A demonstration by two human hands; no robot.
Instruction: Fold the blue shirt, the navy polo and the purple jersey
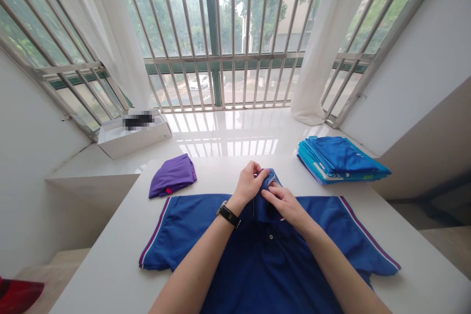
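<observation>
A blue polo shirt (265, 255) lies face up and spread flat on the white table (99, 270), its short sleeves out to both sides and trimmed with purple and white stripes. My left hand (249, 184), with a black watch on the wrist, pinches the upper part of the shirt's collar (271, 181). My right hand (282, 204) sits just below and to the right, its fingers also gripping the collar. Both forearms lie over the shirt's front and hide part of the button placket.
A folded purple garment (172, 175) lies beyond the left sleeve. A stack of folded blue shirts (340, 159) sits at the table's far right. A white open box (134, 140) stands on the glossy ledge by the barred windows. Something red (18, 297) shows at the bottom left corner.
</observation>
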